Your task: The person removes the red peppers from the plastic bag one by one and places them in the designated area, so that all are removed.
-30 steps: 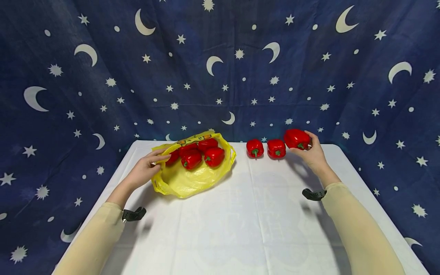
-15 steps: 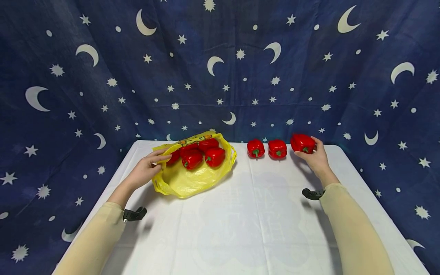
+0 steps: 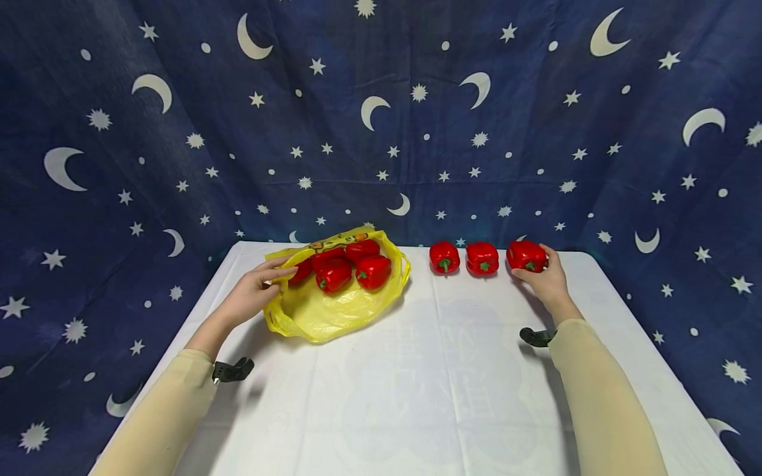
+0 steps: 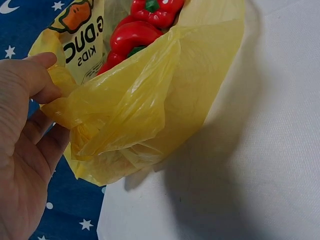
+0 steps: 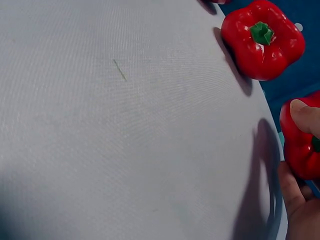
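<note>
My left hand (image 3: pixel 253 294) grips the left rim of a yellow plastic bag (image 3: pixel 330 317) lying with its mouth toward me; in the left wrist view the thumb and fingers pinch the film (image 4: pixel 120 107). Several red bell peppers (image 3: pixel 334 274) with green stems sit inside, toward the back. At the table's far right, my right hand (image 3: pixel 550 281) holds a red bell pepper (image 3: pixel 525 255) between thumb and fingers, its stem side facing me. Whether that pepper touches the table is hard to tell. To its left, two more peppers, one nearer (image 3: pixel 482 258) and one farther (image 3: pixel 444 257), rest in a row.
A white cloth (image 3: pixel 411 390) covers the table. Behind the table's back edge hangs a dark blue curtain (image 3: pixel 333 125) with moons and stars, close behind the peppers. A black band (image 3: pixel 233 370) with a camera sits on each wrist.
My right hand has moved the pepper slightly right and lowered it into line with the two others. The left hand and the bag have stayed put.
</note>
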Demonstrator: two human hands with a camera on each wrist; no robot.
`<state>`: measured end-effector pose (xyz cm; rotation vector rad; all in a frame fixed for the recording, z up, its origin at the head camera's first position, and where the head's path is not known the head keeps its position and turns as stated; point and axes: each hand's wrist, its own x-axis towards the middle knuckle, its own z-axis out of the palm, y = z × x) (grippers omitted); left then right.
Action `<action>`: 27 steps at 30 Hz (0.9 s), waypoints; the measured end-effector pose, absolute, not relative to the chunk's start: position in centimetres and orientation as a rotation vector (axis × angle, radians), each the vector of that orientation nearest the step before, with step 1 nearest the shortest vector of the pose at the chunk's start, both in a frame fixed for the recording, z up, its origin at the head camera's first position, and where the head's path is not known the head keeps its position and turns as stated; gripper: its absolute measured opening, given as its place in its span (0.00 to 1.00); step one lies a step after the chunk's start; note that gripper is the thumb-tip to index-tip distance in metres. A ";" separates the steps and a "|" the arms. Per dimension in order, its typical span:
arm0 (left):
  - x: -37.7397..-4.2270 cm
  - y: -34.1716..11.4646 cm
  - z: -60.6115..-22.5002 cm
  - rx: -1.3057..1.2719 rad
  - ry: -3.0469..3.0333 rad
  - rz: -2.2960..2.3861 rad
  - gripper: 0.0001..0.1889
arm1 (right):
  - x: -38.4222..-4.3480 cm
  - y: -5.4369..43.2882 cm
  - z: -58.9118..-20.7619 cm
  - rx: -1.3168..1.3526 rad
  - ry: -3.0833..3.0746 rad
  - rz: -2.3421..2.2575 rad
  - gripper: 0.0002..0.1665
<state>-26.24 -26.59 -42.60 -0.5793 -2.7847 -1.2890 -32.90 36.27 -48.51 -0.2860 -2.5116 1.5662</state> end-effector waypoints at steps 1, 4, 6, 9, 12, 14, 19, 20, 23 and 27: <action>-26.2 -26.6 -42.6 -0.580 -2.784 -1.290 0.23 | -32.9 36.3 -48.5 -0.290 -2.516 1.563 0.61; -26.2 -26.6 -42.5 -0.583 -2.782 -1.288 0.23 | -32.8 36.2 -48.4 -0.315 -2.541 1.540 0.61; -26.3 -26.6 -42.5 -0.582 -2.782 -1.281 0.23 | -32.9 36.3 -48.4 -0.338 -2.559 1.526 0.61; -26.3 -26.6 -42.6 -0.571 -2.793 -1.275 0.23 | -33.0 36.3 -48.6 -0.354 -2.571 1.516 0.62; -26.3 -26.6 -42.6 -0.555 -2.807 -1.274 0.23 | -33.2 36.4 -48.9 -0.361 -2.571 1.518 0.62; -26.3 -26.6 -42.5 -0.549 -2.811 -1.277 0.23 | -33.2 36.3 -49.0 -0.371 -2.572 1.518 0.62; -26.2 -26.6 -42.5 -0.543 -2.816 -1.278 0.24 | -33.2 36.1 -49.0 -0.374 -2.552 1.535 0.61; -26.2 -26.6 -42.5 -0.540 -2.818 -1.279 0.24 | -33.1 36.1 -49.0 -0.370 -2.549 1.538 0.61; -26.2 -26.7 -42.5 -0.532 -2.820 -1.285 0.24 | -33.2 35.9 -49.0 -0.367 -2.547 1.544 0.61; -26.2 -26.8 -42.6 -0.532 -2.815 -1.288 0.24 | -33.3 35.8 -49.1 -0.357 -2.558 1.530 0.60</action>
